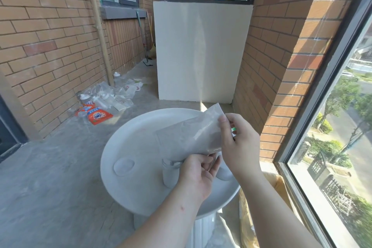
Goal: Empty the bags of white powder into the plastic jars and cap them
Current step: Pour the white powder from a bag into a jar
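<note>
Starting at the far left, a heap of empty bottles and wrappers [112, 94] lies on the floor by the brick wall with an orange packet [100, 115] in front. I cannot tell whether any of it belongs to this job.

On the round white counter [128, 143], a loose lid [123, 165] lies flat near the left rim. Near the middle stands the clear jar [170, 173], upright and uncapped. I cannot read how much powder is in it.

My left grip [196, 175] is just right of the jar's mouth, its fingers curled and pinching the bag's lower end there. The bag [193, 133] is held in the air above the counter and its lower end meets the jar's mouth. Its long axis runs on a slant, from high at the right down to low at the left. The end at the jar points down into it and the far end points up and away from me. My right grip [239, 145] pinches the raised edge between thumb and fingers.

A pale rounded thing [224, 174] shows below that wrist, perhaps another lid or jar. I cannot say which. A cardboard box [277, 183] sits below the counter at the right.

I judge that I am mid-pour on this jar. Emptying the bag is not yet finished, the lid is not yet fitted, and I see no capped jar.
</note>
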Available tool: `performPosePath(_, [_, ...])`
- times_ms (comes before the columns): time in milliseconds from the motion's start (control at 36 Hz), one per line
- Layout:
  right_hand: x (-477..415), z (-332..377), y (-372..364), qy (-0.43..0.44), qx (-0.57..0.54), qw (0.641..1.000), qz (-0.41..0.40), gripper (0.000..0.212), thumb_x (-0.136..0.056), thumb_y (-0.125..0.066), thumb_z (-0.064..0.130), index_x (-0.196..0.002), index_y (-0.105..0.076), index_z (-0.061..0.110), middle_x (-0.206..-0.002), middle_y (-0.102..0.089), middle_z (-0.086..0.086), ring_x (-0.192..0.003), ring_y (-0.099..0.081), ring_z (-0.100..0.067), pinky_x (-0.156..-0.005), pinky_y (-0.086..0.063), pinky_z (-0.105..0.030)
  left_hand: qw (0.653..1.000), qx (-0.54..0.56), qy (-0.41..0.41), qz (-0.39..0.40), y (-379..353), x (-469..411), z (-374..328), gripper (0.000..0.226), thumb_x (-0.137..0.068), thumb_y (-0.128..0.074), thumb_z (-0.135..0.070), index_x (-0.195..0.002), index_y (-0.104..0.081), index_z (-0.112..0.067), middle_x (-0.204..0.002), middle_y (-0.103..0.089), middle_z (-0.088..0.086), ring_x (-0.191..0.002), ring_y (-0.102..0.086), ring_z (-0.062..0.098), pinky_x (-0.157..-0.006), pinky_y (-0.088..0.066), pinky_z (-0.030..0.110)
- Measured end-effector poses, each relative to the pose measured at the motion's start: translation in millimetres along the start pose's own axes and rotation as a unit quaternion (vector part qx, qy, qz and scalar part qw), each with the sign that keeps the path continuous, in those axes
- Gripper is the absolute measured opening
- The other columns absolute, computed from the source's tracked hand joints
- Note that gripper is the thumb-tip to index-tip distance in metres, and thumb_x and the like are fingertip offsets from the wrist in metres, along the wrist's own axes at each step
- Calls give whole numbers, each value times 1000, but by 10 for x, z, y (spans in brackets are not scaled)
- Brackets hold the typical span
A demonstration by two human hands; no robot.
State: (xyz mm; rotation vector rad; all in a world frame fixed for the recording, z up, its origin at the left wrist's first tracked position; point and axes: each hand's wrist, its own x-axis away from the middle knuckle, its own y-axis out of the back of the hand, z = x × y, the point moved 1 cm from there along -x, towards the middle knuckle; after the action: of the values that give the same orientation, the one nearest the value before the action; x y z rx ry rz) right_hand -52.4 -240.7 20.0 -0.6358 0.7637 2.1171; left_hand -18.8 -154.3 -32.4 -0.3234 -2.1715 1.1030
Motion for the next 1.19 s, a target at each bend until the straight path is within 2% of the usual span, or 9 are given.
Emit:
performPosePath(167, [1, 36, -4, 2, -8, 1000, -13, 25, -101, -48, 35, -90, -64, 20, -81, -63, 11, -83, -59, -13, -73, -49, -38, 1000, 5, 0, -2, 12, -18, -3, 41, -82, -38, 20, -104, -68, 3, -90, -75, 11, -89, -71, 22, -62, -61, 30])
performPosePath(417, [-15, 90, -1, 6, -15, 1000, -8, 22, -103, -50, 29, -90, -64, 19, -79, -63, 10, -80, -58, -11, -70, -46, -28, 1000, 10, 2, -11, 6, -17, 4, 40, -84, -37, 21, -102, -67, 3, -85, -75, 11, -91, -70, 22, -57, -60, 28])
performPosePath(639, [-43, 108, 52, -24, -38, 999, 6, 18, -103, -54, 26, -91, -65, 21, -82, -66, 11, -81, -59, -6, -69, -43, -17, 1000, 13, 0, -13, 8, -20, -18, 40, -83, -36, 22, -103, -66, 5, -88, -72, 14, -94, -70, 25, -69, -63, 35])
performPosePath(750, [-45, 119, 56, -40, -54, 998, 15, 18, -104, -54, 28, -91, -65, 24, -83, -67, 11, -80, -61, -8, -69, -45, -19, 1000, 11, -3, -19, 4, -22, -14, 38, -82, -37, 24, -99, -65, 5, -83, -70, 14, -87, -70, 24, -73, -62, 37])
performPosePath(889, [-46, 126, 65, -44, -58, 997, 29, 18, -103, -54, 29, -90, -65, 24, -82, -68, 11, -80, -61, -9, -69, -46, -22, 1000, 8, -4, -20, 6, -23, -12, 40, -83, -36, 24, -99, -67, 4, -83, -71, 13, -88, -70, 24, -79, -61, 37])
performPosePath(1083, [-53, 141, 61, -35, -47, 998, 24, 19, -103, -54, 28, -91, -66, 21, -82, -68, 11, -81, -61, -7, -70, -47, -22, 1000, 13, -3, -17, 10, -21, -16, 44, -81, -36, 26, -103, -67, 4, -89, -72, 13, -90, -70, 24, -71, -63, 35])
performPosePath(1194, [-53, 145, 64, -29, -36, 999, 21, 20, -103, -53, 28, -90, -66, 20, -82, -67, 11, -81, -60, -7, -71, -47, -25, 1000, 14, -5, -20, 15, -29, -12, 47, -79, -35, 26, -107, -66, 5, -90, -73, 14, -86, -73, 23, -72, -63, 35])
